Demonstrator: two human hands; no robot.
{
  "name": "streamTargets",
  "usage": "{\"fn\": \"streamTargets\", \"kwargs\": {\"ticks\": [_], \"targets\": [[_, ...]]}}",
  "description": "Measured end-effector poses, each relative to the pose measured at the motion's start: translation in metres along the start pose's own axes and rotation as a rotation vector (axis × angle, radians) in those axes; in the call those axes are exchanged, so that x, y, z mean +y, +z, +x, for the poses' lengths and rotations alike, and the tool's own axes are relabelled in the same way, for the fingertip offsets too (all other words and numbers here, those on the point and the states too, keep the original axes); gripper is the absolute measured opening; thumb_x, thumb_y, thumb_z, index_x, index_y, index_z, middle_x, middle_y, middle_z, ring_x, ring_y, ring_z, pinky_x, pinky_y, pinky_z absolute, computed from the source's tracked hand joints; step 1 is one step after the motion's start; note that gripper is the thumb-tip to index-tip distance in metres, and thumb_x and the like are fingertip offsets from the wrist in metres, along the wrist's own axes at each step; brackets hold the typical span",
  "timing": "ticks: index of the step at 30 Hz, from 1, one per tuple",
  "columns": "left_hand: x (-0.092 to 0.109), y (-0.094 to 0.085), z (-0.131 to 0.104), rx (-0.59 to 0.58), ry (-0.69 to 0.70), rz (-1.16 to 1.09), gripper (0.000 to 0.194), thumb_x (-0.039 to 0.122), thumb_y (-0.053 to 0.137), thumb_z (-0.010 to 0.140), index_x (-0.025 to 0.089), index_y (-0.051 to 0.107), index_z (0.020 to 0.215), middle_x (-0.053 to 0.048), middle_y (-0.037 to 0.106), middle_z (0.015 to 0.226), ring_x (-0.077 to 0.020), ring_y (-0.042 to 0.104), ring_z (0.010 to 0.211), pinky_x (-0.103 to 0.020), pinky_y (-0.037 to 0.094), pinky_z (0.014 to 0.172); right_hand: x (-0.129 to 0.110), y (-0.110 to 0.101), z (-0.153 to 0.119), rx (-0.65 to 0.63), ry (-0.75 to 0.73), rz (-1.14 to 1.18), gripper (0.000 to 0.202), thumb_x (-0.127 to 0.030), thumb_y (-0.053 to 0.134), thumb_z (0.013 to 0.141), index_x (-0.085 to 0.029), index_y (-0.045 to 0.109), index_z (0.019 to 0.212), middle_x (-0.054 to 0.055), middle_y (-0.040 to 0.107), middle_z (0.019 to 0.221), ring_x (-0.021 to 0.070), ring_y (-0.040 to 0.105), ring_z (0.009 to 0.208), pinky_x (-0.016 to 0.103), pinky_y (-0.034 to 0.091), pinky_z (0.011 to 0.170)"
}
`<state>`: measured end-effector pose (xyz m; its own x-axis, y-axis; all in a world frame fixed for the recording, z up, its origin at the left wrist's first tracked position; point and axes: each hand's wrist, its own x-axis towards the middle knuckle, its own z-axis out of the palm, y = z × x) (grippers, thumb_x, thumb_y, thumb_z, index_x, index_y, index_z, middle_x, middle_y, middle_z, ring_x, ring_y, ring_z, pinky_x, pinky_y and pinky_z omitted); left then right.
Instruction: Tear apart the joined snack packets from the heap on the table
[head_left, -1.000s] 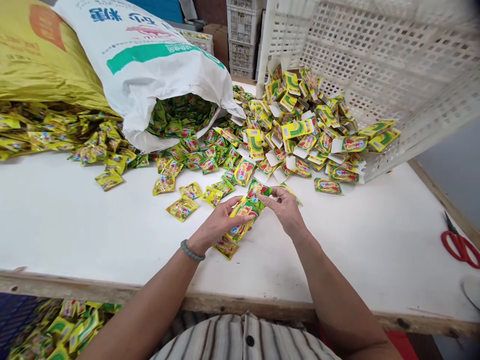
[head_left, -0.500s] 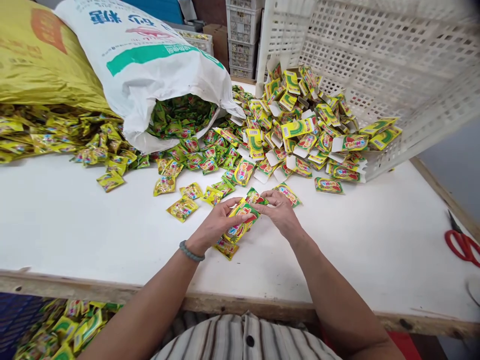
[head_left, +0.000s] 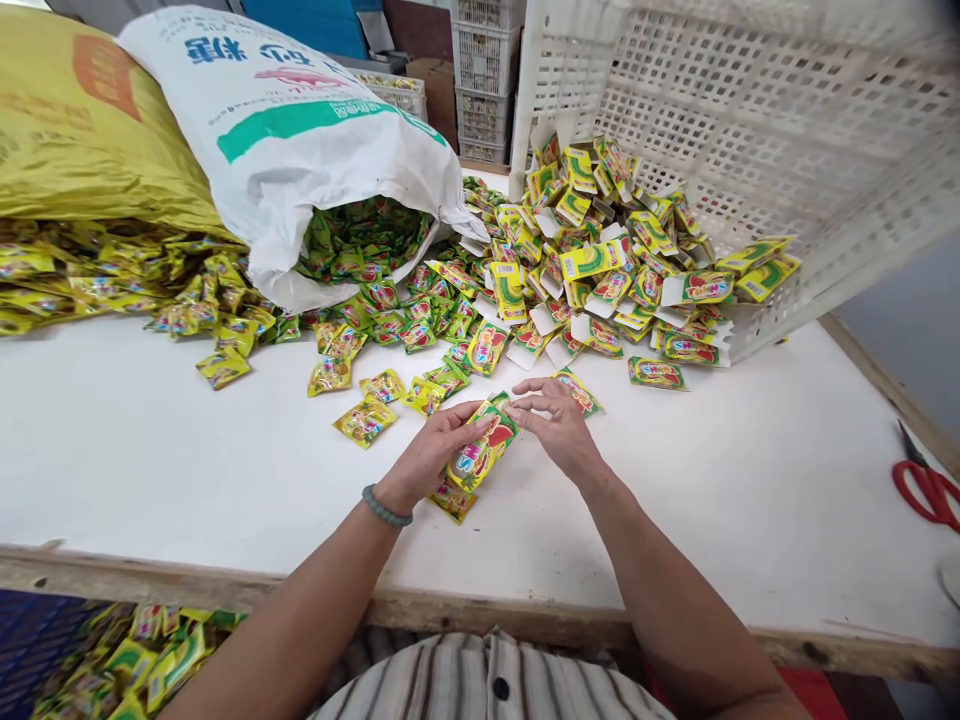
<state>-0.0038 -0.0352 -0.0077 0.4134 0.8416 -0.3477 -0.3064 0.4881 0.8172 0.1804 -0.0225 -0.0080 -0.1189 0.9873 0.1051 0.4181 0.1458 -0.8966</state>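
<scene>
My left hand (head_left: pixel 429 455) grips a small yellow-green candy box (head_left: pixel 484 452), its thumb across the printed front. At the box's upper end, my right hand (head_left: pixel 556 425) pinches the edge with thumb and forefinger; the other fingers are bent above. A yellow candy packet (head_left: pixel 454 503) lies partly hidden under the box's lower end. To the left are loose yellow packets (head_left: pixel 365 420), with green packets (head_left: pixel 448 377) just beyond my hands. Another flat candy box (head_left: pixel 576 390) lies behind my right fingers.
A white sack (head_left: pixel 300 130) spills green packets, beside a yellow sack (head_left: pixel 82 130) with yellow packets. Open candy boxes (head_left: pixel 592 260) pour from a tipped white crate (head_left: pixel 720 110). Red-handled scissors (head_left: pixel 926 490) lie at right. A blue crate (head_left: pixel 45 640) stands below the table edge (head_left: pixel 510 612).
The green packet between my fingers at the box's upper end has gone from sight, apparently into the box. My right fingers have shifted slightly and now pinch that end.
</scene>
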Motion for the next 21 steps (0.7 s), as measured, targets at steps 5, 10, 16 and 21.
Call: {"fn": "streamTargets", "kwargs": {"ticks": [5,10,16,21], "targets": [[0.001,-0.001,0.0,-0.01,0.011,0.085,0.038,0.036,0.08,0.07,0.014,0.072,0.099,-0.004,0.074,0.077,-0.0137,0.064,0.061,-0.022,0.047,0.056,-0.008,0.004,-0.004,-0.077,-0.016,0.026,0.034,-0.045,0.054,0.091,-0.027,0.076,0.072,0.004,0.065,0.115,0.0253,0.046,0.119,0.046,0.03,0.106],[-0.003,-0.003,0.003,0.067,0.117,0.062,0.049,0.037,0.083,0.066,0.015,0.066,0.106,0.0,0.069,0.07,-0.0136,0.062,0.059,-0.022,0.047,0.056,-0.011,0.017,-0.008,-0.084,-0.062,0.001,0.036,-0.05,0.057,0.088,-0.027,0.075,0.067,0.006,0.065,0.11,0.0273,0.043,0.122,0.047,0.031,0.107],[0.0,0.001,0.002,0.157,0.236,0.025,0.052,0.042,0.074,0.076,0.026,0.049,0.119,0.007,0.059,0.063,-0.009,0.055,0.048,-0.017,0.038,0.045,-0.003,0.022,-0.006,0.085,0.043,0.307,0.033,-0.047,0.066,0.081,-0.026,0.068,0.106,0.005,0.064,0.111,0.0218,0.055,0.106,0.035,0.048,0.086],[0.002,0.001,-0.001,0.155,0.241,0.049,0.04,0.043,0.069,0.08,0.025,0.053,0.111,0.005,0.06,0.065,-0.0084,0.053,0.048,-0.017,0.038,0.043,-0.002,0.028,-0.006,-0.076,0.058,0.461,0.027,-0.046,0.063,0.083,-0.021,0.071,0.09,0.002,0.063,0.083,0.0157,0.057,0.075,0.031,0.049,0.072]]}}
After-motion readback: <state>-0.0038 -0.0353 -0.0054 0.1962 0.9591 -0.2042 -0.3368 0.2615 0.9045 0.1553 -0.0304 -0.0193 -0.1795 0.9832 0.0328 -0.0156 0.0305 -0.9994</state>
